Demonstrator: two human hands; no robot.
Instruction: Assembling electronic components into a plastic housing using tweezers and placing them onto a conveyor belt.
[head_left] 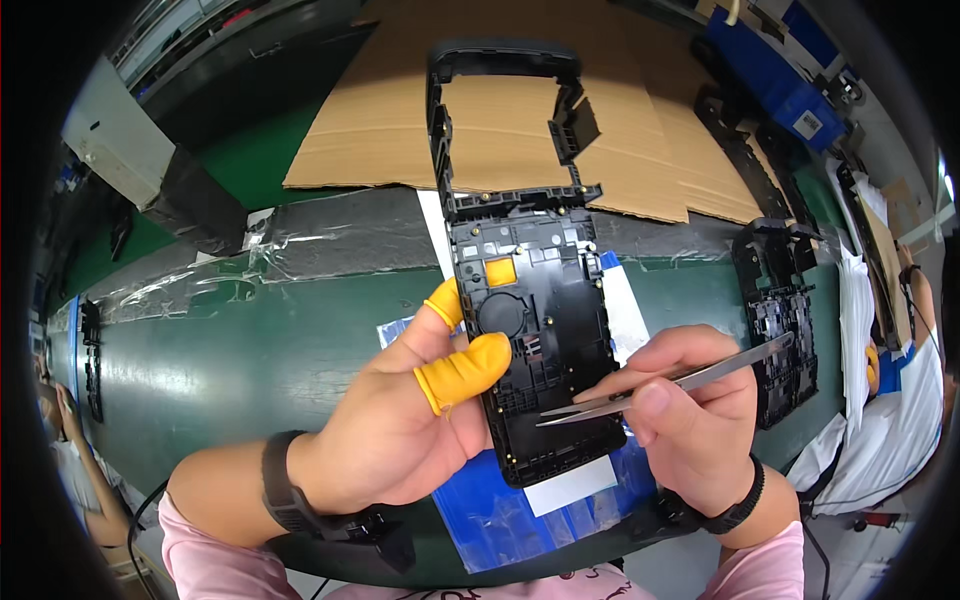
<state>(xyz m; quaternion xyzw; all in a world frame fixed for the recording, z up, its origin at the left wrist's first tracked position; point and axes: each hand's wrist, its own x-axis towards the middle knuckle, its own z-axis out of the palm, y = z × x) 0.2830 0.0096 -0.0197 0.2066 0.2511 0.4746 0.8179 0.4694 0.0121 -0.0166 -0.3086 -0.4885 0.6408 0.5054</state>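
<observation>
My left hand, with yellow finger cots on its thumb and a finger, grips the left edge of a long black plastic device housing. The housing is tilted up, its ribbed inner side toward me, with small brass-coloured inserts and an open frame at its far end. Yellow shows through a square opening in it, next to a round recess. In my right hand are metal tweezers, held between thumb and fingers. Their tips are slightly apart over the lower part of the housing; whether they touch it I cannot tell.
Beneath the housing a blue sheet with clear tape lies on the green table. More black housings stand at the right. Cardboard covers the far side, near a blue bin. Other people sit at both sides.
</observation>
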